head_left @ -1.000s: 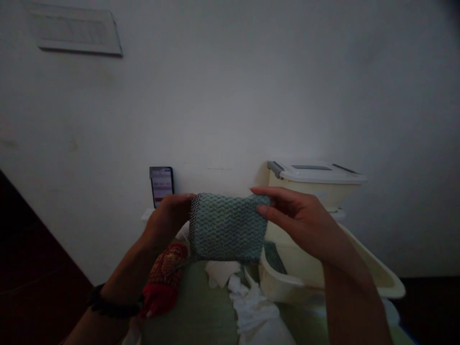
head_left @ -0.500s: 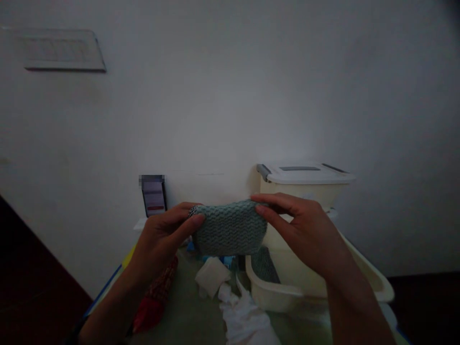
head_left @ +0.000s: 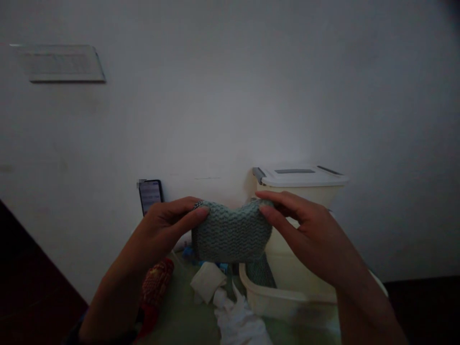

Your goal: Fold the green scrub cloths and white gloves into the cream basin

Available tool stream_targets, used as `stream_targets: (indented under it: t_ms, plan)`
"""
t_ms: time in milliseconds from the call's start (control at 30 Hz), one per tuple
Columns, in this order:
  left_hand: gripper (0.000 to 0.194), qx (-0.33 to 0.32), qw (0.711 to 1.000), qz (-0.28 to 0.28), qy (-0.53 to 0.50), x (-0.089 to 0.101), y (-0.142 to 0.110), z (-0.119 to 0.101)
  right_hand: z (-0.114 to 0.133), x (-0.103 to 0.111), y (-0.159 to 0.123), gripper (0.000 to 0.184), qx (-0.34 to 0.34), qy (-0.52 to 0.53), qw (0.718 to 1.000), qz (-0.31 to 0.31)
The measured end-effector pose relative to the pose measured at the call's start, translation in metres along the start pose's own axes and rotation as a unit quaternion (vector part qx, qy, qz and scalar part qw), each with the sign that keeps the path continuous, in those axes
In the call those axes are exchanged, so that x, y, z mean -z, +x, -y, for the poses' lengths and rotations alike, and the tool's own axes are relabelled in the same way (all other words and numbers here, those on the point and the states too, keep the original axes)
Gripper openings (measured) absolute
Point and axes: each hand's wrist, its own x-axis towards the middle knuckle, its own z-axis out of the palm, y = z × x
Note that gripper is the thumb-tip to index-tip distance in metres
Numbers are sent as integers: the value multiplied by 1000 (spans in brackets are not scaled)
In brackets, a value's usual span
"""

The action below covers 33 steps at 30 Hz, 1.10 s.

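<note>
A light green knitted cloth piece [head_left: 233, 235] hangs between my two hands above the table. My left hand [head_left: 168, 223] pinches its upper left corner, where a small black-and-white checked bit shows. At the upper right corner my right hand [head_left: 298, 220] grips it between thumb and fingers. The top edge sags in the middle, and the lower edge hangs free. Below it lie a folded white cloth [head_left: 207, 281] and a crumpled white cloth [head_left: 240, 320].
An open cream bin [head_left: 287, 297] holds a dark green knitted piece [head_left: 262, 270]. Behind it stands a white lidded box [head_left: 302, 177]. On the left are a phone [head_left: 151, 194] leaning upright and a red patterned knitted item [head_left: 156, 285]. The wall [head_left: 215, 96] rises behind the green table [head_left: 179, 311].
The top edge of the knitted piece was nearly straight and now dips in the middle. Both hands still hold its corners. The view has tilted slightly.
</note>
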Motion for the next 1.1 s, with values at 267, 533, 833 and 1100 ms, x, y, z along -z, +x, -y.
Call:
stream_targets:
  t_ms: [267,533,833,1100]
  plan:
    - [26,11,998,54,3,0,2,21,-5,-12,6,23,-29,45,998,34]
    - [14,23,990,-131,-48,-3,2,28,-14,-16,11,23,-52,68,995,48]
    - [17,33,994,-64,-86,-14,-3,8,-14,-14,1,31,12,2,990,142]
    - [21,-24,998,54,12,-19,-10,5,5,-19,-1,26,1,47,989,143]
